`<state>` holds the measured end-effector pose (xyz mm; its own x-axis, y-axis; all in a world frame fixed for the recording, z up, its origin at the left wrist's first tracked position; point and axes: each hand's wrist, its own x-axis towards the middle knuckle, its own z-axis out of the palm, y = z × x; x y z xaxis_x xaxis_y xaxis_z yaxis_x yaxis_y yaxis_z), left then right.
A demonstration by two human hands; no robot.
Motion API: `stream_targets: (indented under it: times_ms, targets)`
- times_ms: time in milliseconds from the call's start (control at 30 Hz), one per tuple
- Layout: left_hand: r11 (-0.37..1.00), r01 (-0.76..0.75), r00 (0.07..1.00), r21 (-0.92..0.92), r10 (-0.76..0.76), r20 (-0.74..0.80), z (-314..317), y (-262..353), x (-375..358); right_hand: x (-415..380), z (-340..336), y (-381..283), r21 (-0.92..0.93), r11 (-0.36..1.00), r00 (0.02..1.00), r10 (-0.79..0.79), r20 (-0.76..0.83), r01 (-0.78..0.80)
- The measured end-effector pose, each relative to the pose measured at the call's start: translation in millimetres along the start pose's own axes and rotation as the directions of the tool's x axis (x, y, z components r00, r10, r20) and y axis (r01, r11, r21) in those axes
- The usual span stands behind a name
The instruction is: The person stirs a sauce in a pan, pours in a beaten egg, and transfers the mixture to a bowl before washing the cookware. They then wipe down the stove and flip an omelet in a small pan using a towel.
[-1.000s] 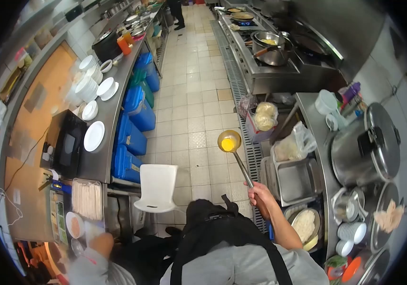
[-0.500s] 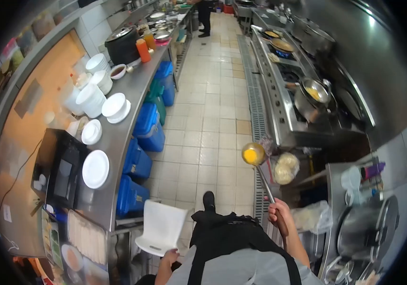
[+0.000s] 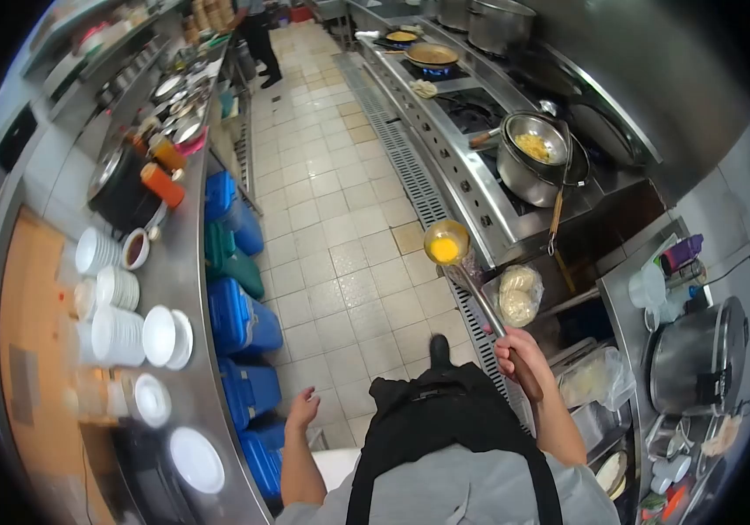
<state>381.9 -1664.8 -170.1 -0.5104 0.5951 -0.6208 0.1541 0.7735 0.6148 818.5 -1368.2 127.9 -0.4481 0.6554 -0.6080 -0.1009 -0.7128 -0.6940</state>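
Observation:
My right hand (image 3: 515, 352) is wrapped round the brown handle of a long metal ladle (image 3: 480, 297). Its bowl, out over the floor, holds a bright yellow substance (image 3: 445, 250). My left hand (image 3: 303, 407) is empty and held out at my left side, fingers apart, near the blue bins. Below it, a white chair (image 3: 335, 468) shows partly beside my apron. Just right of the ladle's bowl lies a clear bag of pale round pieces (image 3: 519, 296).
A stove (image 3: 497, 197) on the right carries a pot with a strainer of yellow food (image 3: 532, 147) and a pan over a blue flame (image 3: 432, 56). Along the left counter (image 3: 204, 350) stand white bowls and plates. Blue bins (image 3: 244, 315) sit beneath it. Another person (image 3: 257, 39) stands far down the aisle.
My left hand has left the white chair's edge and moved forward. My view has turned toward the stove, and the ladle stays in my right hand.

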Motion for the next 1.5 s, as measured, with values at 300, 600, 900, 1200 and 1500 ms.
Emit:
stream_targets:
  times_ms: [300,600,900,1200,1500]
  targets:
    - [0.97,-0.244,0.957,0.02,0.237,0.167,-10,219,117,167,-10,-74,0.003,1.0,1.0,0.024,0.017,-0.024]
    - [0.95,0.299,0.949,-0.094,-0.306,-0.07,-64,164,128,348,30,-210,-0.026,0.996,0.984,0.083,0.156,-0.08]
    - [0.845,0.408,0.91,-0.345,-0.406,0.081,7,96,286,490,127,-294,-0.015,0.995,0.984,0.099,0.148,-0.098]
    - [0.936,0.273,0.956,-0.221,-0.24,0.166,-187,209,518,578,267,-374,0.201,0.979,1.0,-0.026,-0.011,0.027]
    - [0.977,0.17,0.983,-0.131,-0.159,0.089,-361,420,676,635,318,-443,0.376,0.902,0.977,-0.18,-0.118,0.212]
